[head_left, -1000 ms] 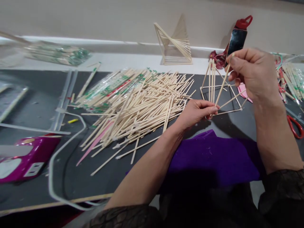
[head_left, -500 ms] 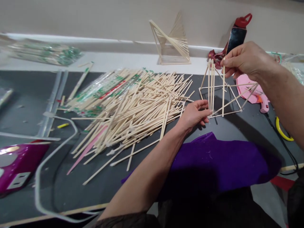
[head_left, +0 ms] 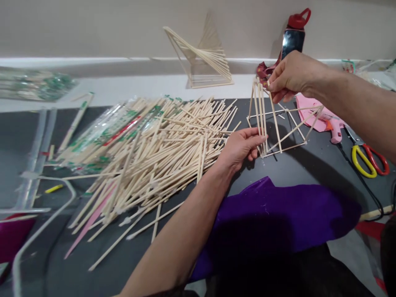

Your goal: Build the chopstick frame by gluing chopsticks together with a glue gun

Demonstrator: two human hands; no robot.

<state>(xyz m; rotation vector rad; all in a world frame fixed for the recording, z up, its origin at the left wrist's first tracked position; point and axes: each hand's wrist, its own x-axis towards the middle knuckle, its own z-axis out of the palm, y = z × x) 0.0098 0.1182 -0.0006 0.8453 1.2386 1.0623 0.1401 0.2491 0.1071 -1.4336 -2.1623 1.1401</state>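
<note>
A small frame of wooden sticks (head_left: 280, 123) stands on the dark table mat. My left hand (head_left: 239, 146) rests at its near left corner, fingers loosely curled against the base sticks. My right hand (head_left: 291, 76) pinches the top end of one slanted stick (head_left: 275, 121) at the frame's upper left, where several upright sticks meet. A big loose pile of wooden sticks (head_left: 154, 144) lies just left of my left hand.
A finished stick sculpture (head_left: 204, 57) stands by the wall. A bottle with a red cap (head_left: 293, 35), a pink glue gun (head_left: 329, 119), scissors (head_left: 366, 159), a purple cloth (head_left: 284, 214) and wrapped stick packets (head_left: 102, 128) surround the work.
My right hand carried the stick from a steep diagonal to the frame's top left corner. My left hand stayed at the base. The view shifted right, bringing the glue gun and scissors into sight.
</note>
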